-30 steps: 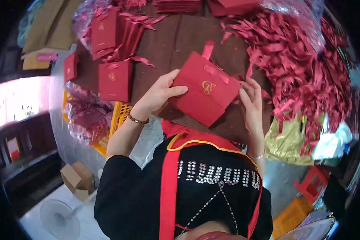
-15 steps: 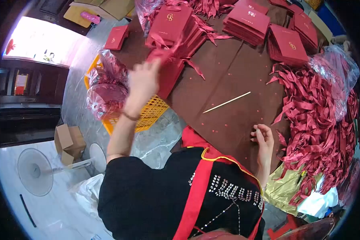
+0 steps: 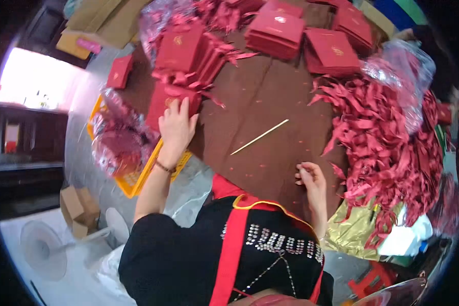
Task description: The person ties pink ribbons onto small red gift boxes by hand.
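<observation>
My left hand (image 3: 176,126) lies on the near end of a red paper bag (image 3: 158,104) with a gold print, at the left edge of the brown table. Its fingers are stretched out over the bag, and nothing shows gripped in them. Just beyond is a stack of similar red bags (image 3: 181,48) with ribbon handles. Over the table's near right part hovers my right hand (image 3: 313,182), its fingers loosely bent and holding nothing I can see. A thin pale stick (image 3: 260,136) lies on the table between the hands.
A large heap of red ribbons (image 3: 387,148) covers the right side, with clear plastic (image 3: 405,71) on it. More bag stacks (image 3: 275,30) stand at the back. A yellow crate (image 3: 130,187) with plastic-wrapped red goods (image 3: 118,148) is at the left.
My left hand has come down onto the red bag, after being blurred in motion above it. My right hand stays much the same. The whole view has shifted, moving the table's contents leftward.
</observation>
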A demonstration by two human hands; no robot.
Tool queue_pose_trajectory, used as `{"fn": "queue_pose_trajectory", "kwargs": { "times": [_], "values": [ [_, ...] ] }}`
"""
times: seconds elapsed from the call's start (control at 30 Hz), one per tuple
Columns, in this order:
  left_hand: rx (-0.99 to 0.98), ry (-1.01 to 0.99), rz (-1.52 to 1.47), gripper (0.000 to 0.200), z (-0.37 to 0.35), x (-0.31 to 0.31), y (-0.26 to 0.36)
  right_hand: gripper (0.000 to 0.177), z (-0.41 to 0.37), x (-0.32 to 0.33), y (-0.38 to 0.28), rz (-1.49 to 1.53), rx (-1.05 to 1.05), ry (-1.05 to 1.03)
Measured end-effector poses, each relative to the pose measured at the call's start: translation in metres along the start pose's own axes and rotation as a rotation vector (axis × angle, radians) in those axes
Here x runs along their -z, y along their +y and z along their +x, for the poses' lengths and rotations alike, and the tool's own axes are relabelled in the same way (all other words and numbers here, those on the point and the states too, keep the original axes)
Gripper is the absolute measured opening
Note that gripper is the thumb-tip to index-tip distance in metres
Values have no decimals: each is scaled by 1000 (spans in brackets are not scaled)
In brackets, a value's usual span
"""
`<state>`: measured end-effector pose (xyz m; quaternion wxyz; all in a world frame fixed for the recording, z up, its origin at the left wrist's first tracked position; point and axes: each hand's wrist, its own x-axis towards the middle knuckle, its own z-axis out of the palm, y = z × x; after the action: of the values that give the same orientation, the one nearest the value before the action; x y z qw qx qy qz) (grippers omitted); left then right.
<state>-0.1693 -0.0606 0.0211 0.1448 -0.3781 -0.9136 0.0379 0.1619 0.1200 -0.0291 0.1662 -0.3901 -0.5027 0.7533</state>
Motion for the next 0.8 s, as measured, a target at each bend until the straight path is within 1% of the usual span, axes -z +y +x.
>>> {"fn": "queue_pose_trajectory", "kwargs": {
  "times": [0.03,0.1,0.13,0.2,0.23,0.27,0.33,0.4,0.43,0.47,0.5,0.53,0.6,0.63,0.67,0.7,0.73,0.77,0.8],
  "values": [
    [-25,16,-24,51,7,2,11,24,0,1,1,2,8,-8],
    [-112,103,-334,47,21,14,27,24,2,4,9,38,18,-26],
    [-117,56,-494,40,32,21,43,24,2,5,10,35,21,-27],
    [-158,-34,-785,35,55,19,68,22,0,4,8,49,26,-13],
    [-231,-11,-866,32,70,13,80,22,-1,4,9,53,40,1],
    [-279,-43,-887,32,86,7,91,23,-2,4,11,50,41,3],
    [-261,-157,-1095,31,117,-13,112,22,-6,2,14,70,63,22],
    [-230,61,-1126,30,149,-38,133,21,-9,2,20,85,77,60],
    [-140,84,-1146,35,163,-40,140,21,-11,1,21,109,83,79],
    [-112,151,-1075,46,181,-42,144,21,-12,0,23,132,91,97],
    [-4,293,-821,52,197,-41,151,21,-11,2,31,161,102,108],
    [108,427,-564,58,213,-39,158,21,-12,1,27,123,118,118],
    [252,340,-658,56,247,-33,160,23,-12,0,27,136,128,116],
    [217,234,-869,64,266,-37,149,23,-11,1,27,136,145,123],
    [256,168,-1106,69,286,-58,144,23,-10,2,28,141,134,114],
    [265,6,-1280,71,298,-79,138,22,-9,2,28,148,120,102],
    [271,-165,-1445,72,299,-72,136,22,-8,3,27,151,131,103],
    [239,-378,-1481,71,293,-68,132,22,-6,3,26,175,111,101],
    [234,-382,-1225,68,304,-83,125,21,-6,2,25,201,91,105]
  ]
}}
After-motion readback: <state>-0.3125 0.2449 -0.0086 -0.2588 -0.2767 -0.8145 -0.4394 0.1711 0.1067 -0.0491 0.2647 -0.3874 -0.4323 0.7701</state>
